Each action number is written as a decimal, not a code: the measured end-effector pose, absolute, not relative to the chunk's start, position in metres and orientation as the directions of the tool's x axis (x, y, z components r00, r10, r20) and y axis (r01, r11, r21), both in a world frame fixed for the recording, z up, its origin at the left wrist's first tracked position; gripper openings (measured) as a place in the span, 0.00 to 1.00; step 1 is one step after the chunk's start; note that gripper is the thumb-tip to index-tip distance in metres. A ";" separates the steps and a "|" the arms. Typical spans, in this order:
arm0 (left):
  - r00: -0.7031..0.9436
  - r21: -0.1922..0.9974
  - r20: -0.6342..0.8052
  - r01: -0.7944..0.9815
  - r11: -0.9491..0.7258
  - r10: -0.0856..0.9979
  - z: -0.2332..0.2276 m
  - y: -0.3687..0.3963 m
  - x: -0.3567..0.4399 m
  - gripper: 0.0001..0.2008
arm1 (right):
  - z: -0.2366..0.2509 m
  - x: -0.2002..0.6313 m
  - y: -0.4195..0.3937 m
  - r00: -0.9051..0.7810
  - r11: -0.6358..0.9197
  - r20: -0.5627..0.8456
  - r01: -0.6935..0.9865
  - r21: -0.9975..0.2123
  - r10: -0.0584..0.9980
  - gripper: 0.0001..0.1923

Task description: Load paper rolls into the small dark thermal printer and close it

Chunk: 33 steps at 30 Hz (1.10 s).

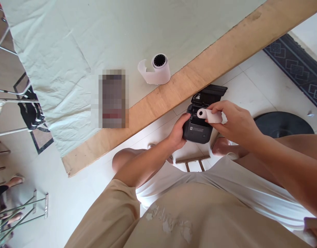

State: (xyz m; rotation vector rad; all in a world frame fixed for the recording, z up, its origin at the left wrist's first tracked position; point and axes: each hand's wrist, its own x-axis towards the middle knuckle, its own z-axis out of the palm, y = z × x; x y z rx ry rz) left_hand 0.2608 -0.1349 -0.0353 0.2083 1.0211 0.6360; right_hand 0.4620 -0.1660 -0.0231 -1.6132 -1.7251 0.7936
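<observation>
My left hand (179, 131) grips a small black label printer (198, 133) by its left side, over my lap and just off the table edge. The printer's lid (209, 93) stands raised on its far side, so the paper bay shows. Between the thumb and fingers of my right hand (234, 120) is a small white paper roll (214, 115), held at the bay's opening. One end of its core faces left. Whether the roll touches the inside of the bay I cannot tell.
On the cloth-covered table (109, 34) a partly unrolled paper roll (161, 70) stands on end beside a blurred-out rectangular object (113, 100). A bare wooden edge (148, 106) runs along the near side. A black round stool (284, 124) is at right; metal frames (24, 206) and someone's feet are at left.
</observation>
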 end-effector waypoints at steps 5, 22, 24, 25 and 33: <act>0.387 0.537 -0.655 -0.366 0.760 0.649 -0.035 -0.139 0.259 0.21 | -0.024 0.462 -0.165 -0.053 0.076 0.055 0.686 -0.724 0.997 0.06; 0.386 0.589 -0.639 -0.310 0.746 0.665 -0.038 -0.140 0.258 0.36 | -0.035 0.463 -0.165 -0.146 0.132 0.021 0.807 -0.575 0.989 0.04; 0.384 0.589 -0.640 -0.310 0.746 0.665 -0.038 -0.140 0.259 0.36 | -0.037 0.463 -0.165 -0.150 0.145 0.038 0.811 -0.566 0.988 0.04; 0.383 0.589 -0.641 -0.311 0.746 0.666 -0.038 -0.140 0.259 0.36 | -0.037 0.463 -0.165 -0.157 0.160 0.056 0.811 -0.563 0.986 0.04; 0.382 0.563 -0.648 -0.344 0.752 0.659 -0.040 -0.139 0.259 0.26 | -0.030 0.462 -0.167 -0.261 0.393 0.310 0.756 -0.523 0.914 0.07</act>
